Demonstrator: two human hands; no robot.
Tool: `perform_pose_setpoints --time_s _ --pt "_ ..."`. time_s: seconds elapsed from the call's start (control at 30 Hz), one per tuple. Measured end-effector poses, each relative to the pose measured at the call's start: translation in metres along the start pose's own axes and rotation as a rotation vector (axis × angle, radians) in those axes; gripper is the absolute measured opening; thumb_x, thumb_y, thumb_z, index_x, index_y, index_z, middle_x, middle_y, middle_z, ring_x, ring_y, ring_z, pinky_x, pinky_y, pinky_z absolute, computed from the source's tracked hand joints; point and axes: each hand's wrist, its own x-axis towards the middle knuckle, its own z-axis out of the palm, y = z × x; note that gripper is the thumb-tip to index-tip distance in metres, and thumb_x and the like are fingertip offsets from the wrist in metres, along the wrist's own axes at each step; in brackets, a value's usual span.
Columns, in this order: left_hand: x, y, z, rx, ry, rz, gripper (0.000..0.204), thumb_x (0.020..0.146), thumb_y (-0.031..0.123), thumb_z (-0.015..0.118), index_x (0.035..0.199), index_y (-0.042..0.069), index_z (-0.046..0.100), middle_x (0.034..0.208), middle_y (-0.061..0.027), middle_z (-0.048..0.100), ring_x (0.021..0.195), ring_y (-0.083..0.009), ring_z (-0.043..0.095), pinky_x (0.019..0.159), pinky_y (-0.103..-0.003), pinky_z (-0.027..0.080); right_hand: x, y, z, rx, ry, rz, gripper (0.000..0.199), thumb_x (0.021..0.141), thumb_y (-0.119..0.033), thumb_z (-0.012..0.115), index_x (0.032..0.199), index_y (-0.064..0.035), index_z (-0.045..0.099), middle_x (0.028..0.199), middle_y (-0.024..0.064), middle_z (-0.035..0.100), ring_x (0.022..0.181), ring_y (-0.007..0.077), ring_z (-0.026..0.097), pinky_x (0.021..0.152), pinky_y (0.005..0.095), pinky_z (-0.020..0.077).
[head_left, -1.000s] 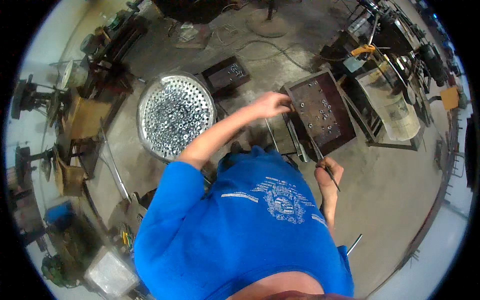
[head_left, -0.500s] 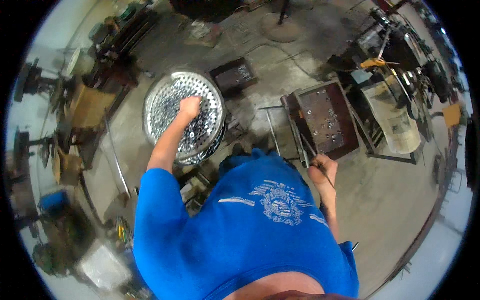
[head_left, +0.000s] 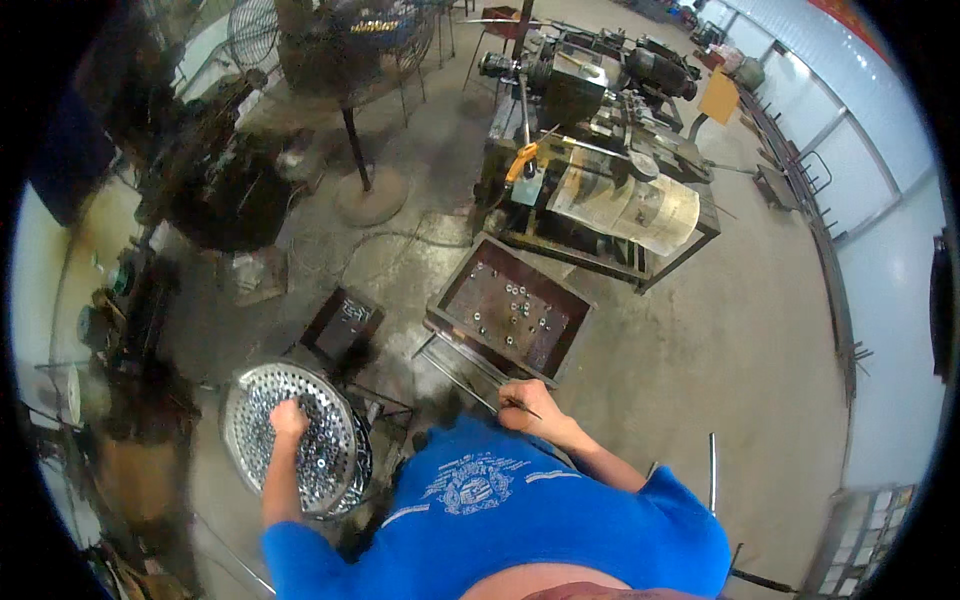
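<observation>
My left hand [head_left: 288, 417] is closed in a fist over a round, shiny perforated metal basin [head_left: 345, 425], low on the left. Small shiny metal pieces [head_left: 318, 447] lie in the basin around it. Whatever the fingers hold is hidden. On the right, my right hand [head_left: 532, 408] is wrapped round a thin dark rod [head_left: 524, 407], whose end sticks out past the fingers. That hand is close to the near edge of a brown metal box [head_left: 572, 345] with several small metal rings or nuts [head_left: 515, 309] scattered inside.
A smaller dark tray [head_left: 340, 322] with small pieces stands beyond the basin. Past the box are a metal-framed bench [head_left: 640, 265] and a machine [head_left: 580, 90]. A fan stand [head_left: 368, 195] rises farther off, and a cable [head_left: 400, 237] crosses the floor.
The view has swung to the right and up, showing more of the machine and the far wall. My left hand stays over the basin, and my right hand still grips the thin rod.
</observation>
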Motion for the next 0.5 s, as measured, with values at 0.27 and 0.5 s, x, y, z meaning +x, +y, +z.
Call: perform_pose_setpoints --time_s 0.27,0.5 --pt "-0.011 0.002 -0.029 -0.306 0.198 -0.160 0.029 0.072 0.025 0.069 0.092 0.004 0.070 0.080 -0.0178 0.069 0.074 -0.0302 0.068 0.069 -0.039 0.053 0.007 0.002 0.001 -0.007 0.041 -0.094 0.017 0.065 -0.015 0.058 0.064 -0.0003 0.049 0.061 0.0204 0.048 0.057 0.0377 0.049 0.053 0.0420 0.0396" --pt "-0.016 0.076 -0.056 -1.678 -0.162 -0.032 0.024 0.082 0.011 0.064 0.100 -0.004 0.058 0.073 -0.0095 0.061 0.056 -0.0224 0.062 0.054 -0.032 0.053 0.030 -0.011 0.005 0.092 -0.047 -0.200 0.024 0.066 -0.020 0.059 0.066 0.0009 0.047 0.062 0.0199 0.044 0.055 0.0337 0.041 0.052 0.0390 0.0375"
